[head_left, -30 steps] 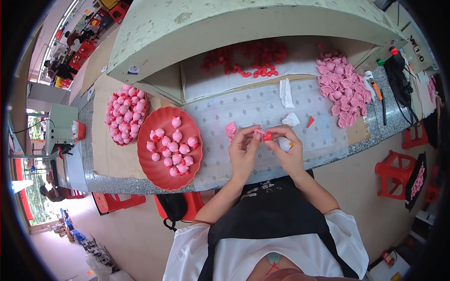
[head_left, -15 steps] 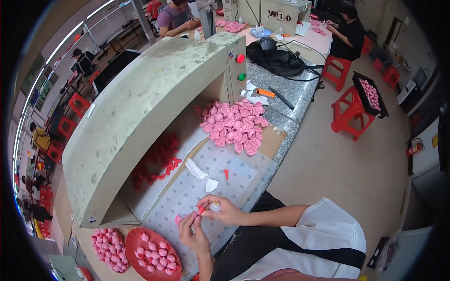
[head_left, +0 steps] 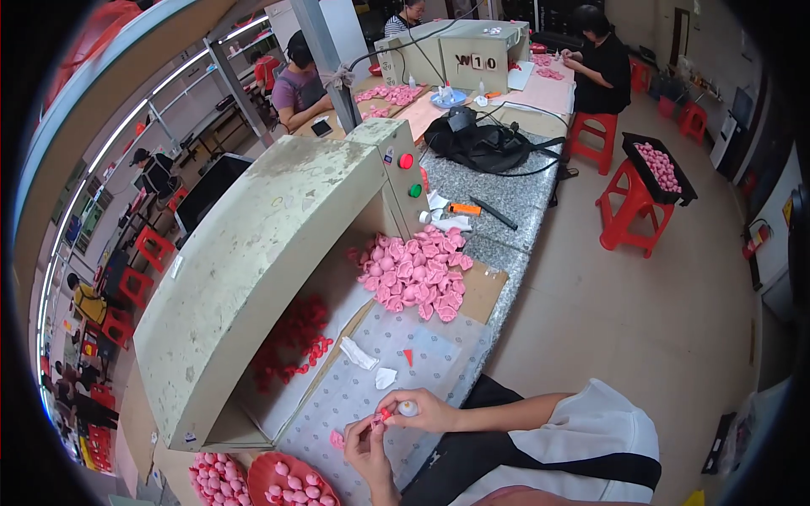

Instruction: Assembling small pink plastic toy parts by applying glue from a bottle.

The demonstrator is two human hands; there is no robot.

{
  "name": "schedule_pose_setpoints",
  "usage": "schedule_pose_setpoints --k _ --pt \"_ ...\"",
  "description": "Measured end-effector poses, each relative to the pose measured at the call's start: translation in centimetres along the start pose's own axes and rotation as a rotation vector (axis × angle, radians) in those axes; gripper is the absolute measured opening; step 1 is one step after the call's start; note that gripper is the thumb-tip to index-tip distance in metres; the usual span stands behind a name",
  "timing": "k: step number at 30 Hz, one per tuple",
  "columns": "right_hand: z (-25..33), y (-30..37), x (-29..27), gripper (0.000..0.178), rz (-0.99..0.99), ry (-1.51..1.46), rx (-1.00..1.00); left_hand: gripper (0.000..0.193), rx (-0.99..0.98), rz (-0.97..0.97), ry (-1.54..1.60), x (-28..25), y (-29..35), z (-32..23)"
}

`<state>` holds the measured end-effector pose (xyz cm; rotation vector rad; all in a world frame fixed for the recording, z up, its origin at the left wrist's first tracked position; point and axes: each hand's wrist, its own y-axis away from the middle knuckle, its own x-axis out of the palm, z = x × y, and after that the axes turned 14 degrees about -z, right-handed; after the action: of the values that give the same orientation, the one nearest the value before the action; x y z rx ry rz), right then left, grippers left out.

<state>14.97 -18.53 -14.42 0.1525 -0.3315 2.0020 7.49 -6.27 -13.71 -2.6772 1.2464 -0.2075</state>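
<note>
My two hands meet over the patterned sheet (head_left: 337, 396) at the front of the bench. In my right hand (head_left: 434, 413) is a small white squeeze bottle (head_left: 408, 409). At its fingertips is a small red piece (head_left: 386, 415). My left hand (head_left: 367, 455) pinches a small pink piece (head_left: 377, 425) right against the red one; fingers partly hide both. A loose pink piece (head_left: 337, 439) lies on the sheet beside my left hand. Farther up the sheet are crumpled white paper (head_left: 359, 353), a white scrap (head_left: 386, 378) and a red triangle (head_left: 408, 357).
A hooded machine (head_left: 253, 253) stands left, red pieces (head_left: 295, 337) under it. A heap of pink pieces (head_left: 413, 270) lies beyond. A red dish (head_left: 274, 460) of pink balls sits front left. A black bag (head_left: 481, 139) and stools (head_left: 629, 211) are farther off; people work around.
My view has tilted up, so the bench and both hands appear lower in the picture. My hands keep nearly the same pose, holding the bottle and the small pieces.
</note>
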Motion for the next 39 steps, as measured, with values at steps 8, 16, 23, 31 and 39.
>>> schedule_pose_setpoints --k 8,16,23,31,39 --pt "-0.4 -1.1 -2.0 0.026 0.166 0.352 -0.317 0.017 -0.445 -0.058 0.423 -0.2 0.2 1.5" --pt "0.0 -13.8 -16.2 0.015 -0.820 0.262 -0.261 0.013 -0.479 -0.163 0.392 -2.3 -0.3 1.6" --pt "-3.6 -23.5 -22.2 0.024 -0.981 0.441 -0.200 0.012 -0.507 -0.203 0.442 -2.6 0.3 1.7" --pt "-5.0 -25.1 -22.7 0.022 -0.851 0.332 -0.160 0.011 -0.518 -0.240 0.444 -4.1 0.4 2.3" --pt "-5.5 -25.1 -23.8 0.020 -0.862 0.331 -0.150 0.011 -0.491 -0.232 0.472 -4.0 0.1 2.2"
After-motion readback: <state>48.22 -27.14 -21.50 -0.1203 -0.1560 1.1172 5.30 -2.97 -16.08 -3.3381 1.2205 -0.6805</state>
